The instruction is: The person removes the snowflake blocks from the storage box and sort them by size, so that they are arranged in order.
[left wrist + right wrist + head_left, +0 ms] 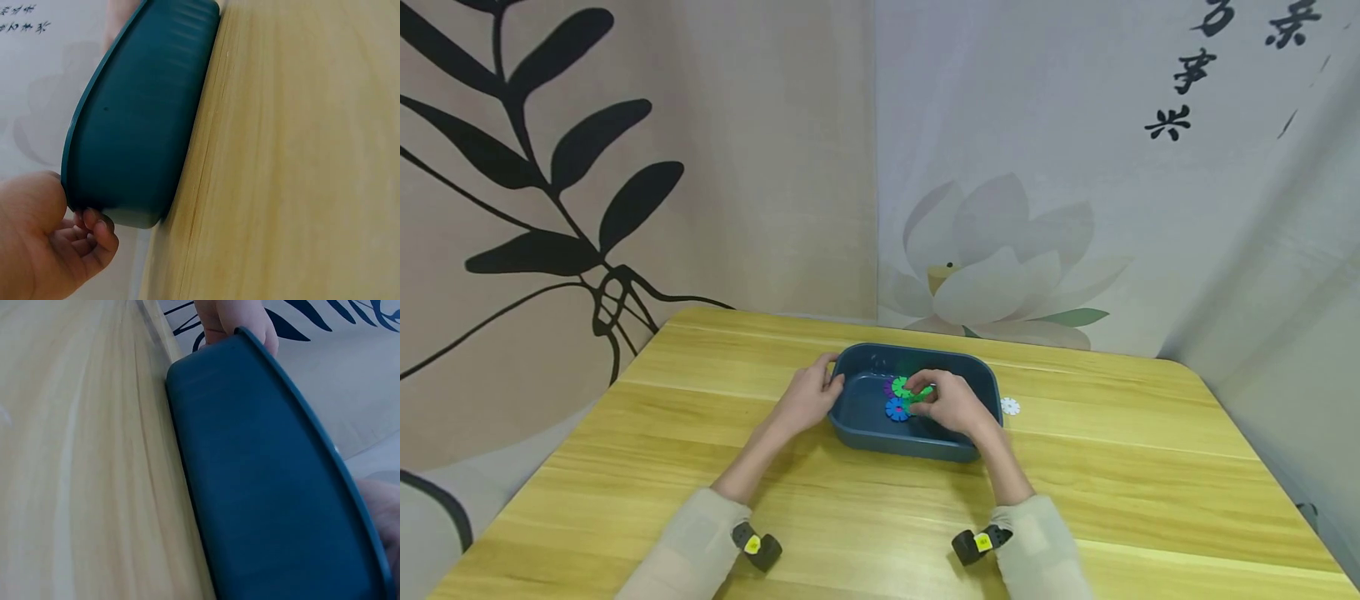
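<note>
1. On the wooden table [850,517], head view: a dark blue tub [902,446] contained a purple disc [888,388], green discs [901,386] and a blue disc [892,409], all notched; a white disc [1011,406] lay outside, just beside the tub's right end. The left hand [807,395] gripped the left end. The right hand [955,402] reached inside, thumb and fingers slightly parted at the green discs; whether it pinched one could not be told.
2. Left wrist view: the left hand's fingers were curled beneath the tub's rim, closed on it.
3. Right wrist view: the tub's wall hid the right hand's fingers.
</note>
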Demonstrator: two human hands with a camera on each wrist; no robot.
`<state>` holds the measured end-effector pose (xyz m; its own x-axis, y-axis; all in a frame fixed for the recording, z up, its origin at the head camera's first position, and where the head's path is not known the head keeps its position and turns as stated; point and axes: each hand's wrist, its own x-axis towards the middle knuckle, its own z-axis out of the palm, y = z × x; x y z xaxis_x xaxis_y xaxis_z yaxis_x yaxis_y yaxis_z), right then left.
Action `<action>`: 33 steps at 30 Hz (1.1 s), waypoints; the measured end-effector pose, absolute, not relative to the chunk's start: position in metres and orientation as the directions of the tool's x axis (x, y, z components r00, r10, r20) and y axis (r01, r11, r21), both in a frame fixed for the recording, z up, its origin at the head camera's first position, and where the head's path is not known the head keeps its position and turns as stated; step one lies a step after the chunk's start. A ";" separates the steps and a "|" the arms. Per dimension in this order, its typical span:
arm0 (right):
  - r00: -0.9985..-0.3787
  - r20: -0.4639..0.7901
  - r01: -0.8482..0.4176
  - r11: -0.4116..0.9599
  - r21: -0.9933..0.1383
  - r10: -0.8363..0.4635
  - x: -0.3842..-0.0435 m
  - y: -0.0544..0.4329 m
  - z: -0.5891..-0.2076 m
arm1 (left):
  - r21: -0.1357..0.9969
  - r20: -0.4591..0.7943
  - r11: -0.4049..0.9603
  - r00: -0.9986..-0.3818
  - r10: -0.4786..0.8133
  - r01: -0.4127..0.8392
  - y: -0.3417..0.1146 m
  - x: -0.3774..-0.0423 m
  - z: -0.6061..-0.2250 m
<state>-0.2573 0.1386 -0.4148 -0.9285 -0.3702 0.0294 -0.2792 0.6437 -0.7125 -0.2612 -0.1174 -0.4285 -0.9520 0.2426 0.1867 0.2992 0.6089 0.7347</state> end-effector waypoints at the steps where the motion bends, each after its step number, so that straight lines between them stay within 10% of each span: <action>1: -0.929 0.019 -0.274 0.648 -0.711 -0.371 -0.258 0.139 -0.415 | 0.734 0.188 0.610 -0.952 0.242 0.300 -0.117 -0.261 -0.428; 33: -0.938 0.054 -0.290 0.690 -0.664 -0.342 -0.259 0.139 -0.421 | 0.740 0.172 0.609 -0.956 0.239 0.286 -0.117 -0.261 -0.428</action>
<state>-0.2594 0.1394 -0.4208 -0.9383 -0.3416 0.0544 -0.2895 0.6895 -0.6639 -0.2610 -0.1172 -0.4280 -0.9556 0.2391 0.1721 0.2856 0.6093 0.7397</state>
